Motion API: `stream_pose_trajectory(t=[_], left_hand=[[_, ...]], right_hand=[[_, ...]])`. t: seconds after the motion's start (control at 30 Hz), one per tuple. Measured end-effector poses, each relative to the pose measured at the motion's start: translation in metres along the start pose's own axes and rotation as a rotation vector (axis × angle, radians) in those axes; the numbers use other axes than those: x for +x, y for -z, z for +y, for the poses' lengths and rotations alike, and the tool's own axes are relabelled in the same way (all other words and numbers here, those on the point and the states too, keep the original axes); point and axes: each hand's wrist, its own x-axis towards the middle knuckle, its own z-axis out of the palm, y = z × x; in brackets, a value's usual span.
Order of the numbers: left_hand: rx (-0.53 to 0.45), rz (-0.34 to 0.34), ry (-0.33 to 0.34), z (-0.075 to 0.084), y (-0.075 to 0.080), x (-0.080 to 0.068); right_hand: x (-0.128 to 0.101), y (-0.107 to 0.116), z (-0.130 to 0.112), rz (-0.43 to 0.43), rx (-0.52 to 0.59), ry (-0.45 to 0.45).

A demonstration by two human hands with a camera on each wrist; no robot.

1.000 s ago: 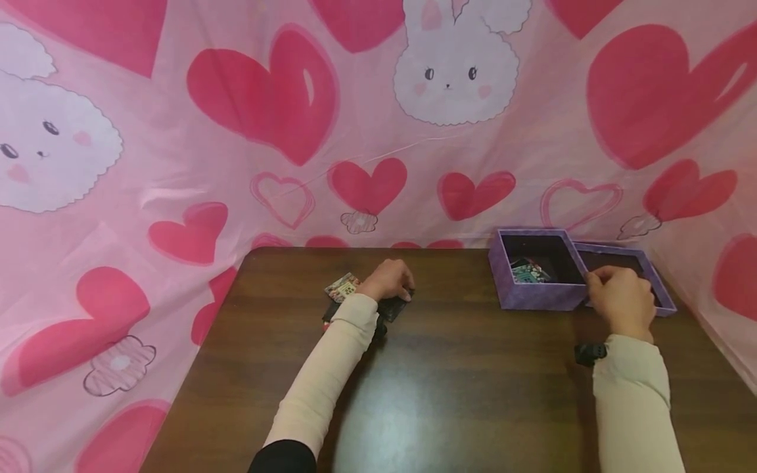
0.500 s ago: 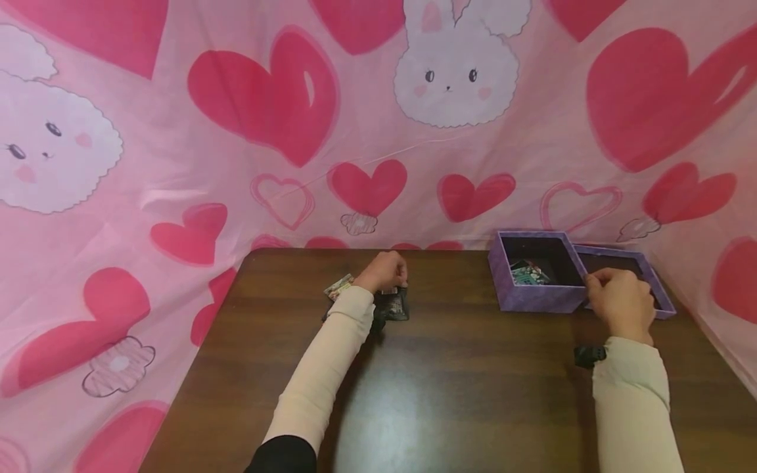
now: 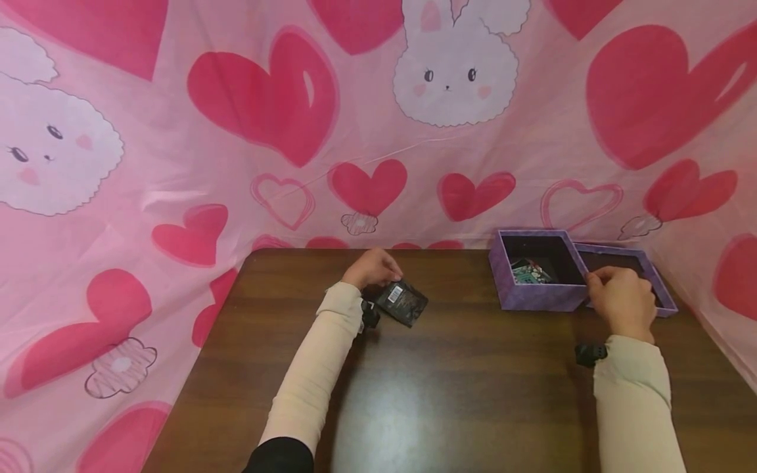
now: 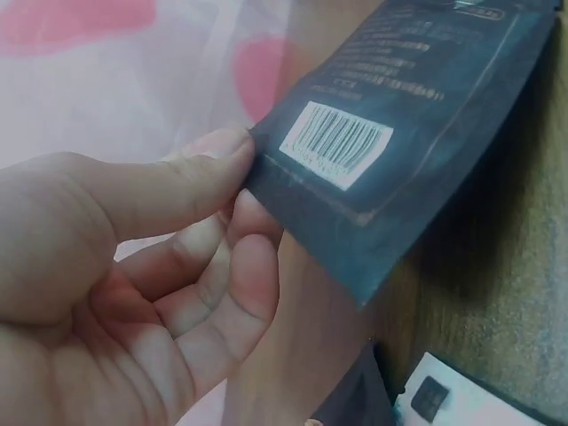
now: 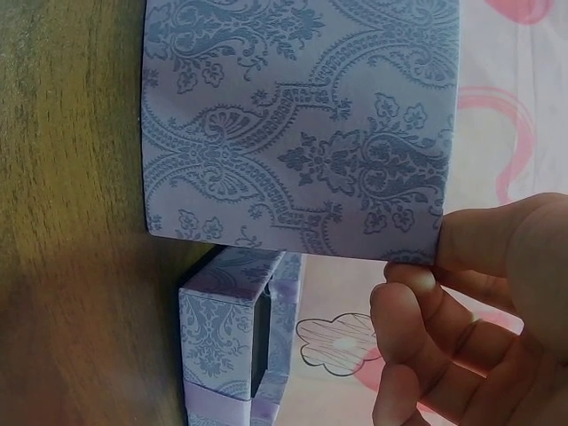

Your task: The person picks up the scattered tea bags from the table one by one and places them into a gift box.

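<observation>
My left hand (image 3: 372,268) pinches a flat black packet (image 3: 404,303) by one corner between thumb and fingers. The packet slants over the table, its printed back with a white barcode (image 4: 337,145) facing up. At the bottom of the left wrist view lie part of another black packet (image 4: 359,390) and a white-edged piece (image 4: 453,397); in the head view the left arm hides them. My right hand (image 3: 621,299) grips the near right corner of a purple patterned box (image 5: 293,133) with thumb and fingertips. Inside that box lie teal and multicoloured packets (image 3: 530,271).
The box's lid (image 3: 664,289), purple with a dark inside, lies upturned against the box's right side, partly behind the right hand. A brown wooden table (image 3: 461,368) carries everything. Pink heart-and-bunny cloth (image 3: 367,138) hangs right behind the table's far edge.
The left hand has picked up the black packet and drawn slightly left, turning the barcode side into view. The colourful packet beside it is now covered by the sleeve. The right hand stays at the box.
</observation>
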Motion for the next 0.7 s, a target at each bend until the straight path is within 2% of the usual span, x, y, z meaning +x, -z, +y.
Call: stream_pose_trajectory(t=[0.13, 0.43, 0.7], left_hand=[[-0.162, -0.011, 0.041, -0.002, 0.0, -0.001], [-0.446, -0.006, 0.03, 0.008, -0.003, 0.004], [-0.572, 0.007, 0.013, 0.029, -0.009, 0.011]], right_hand=[[0.0, 0.0, 0.001, 0.004, -0.001, 0.004], [0.0, -0.002, 0.002, 0.002, 0.004, 0.001], [0.001, -0.002, 0.002, 0.012, 0.009, 0.006]])
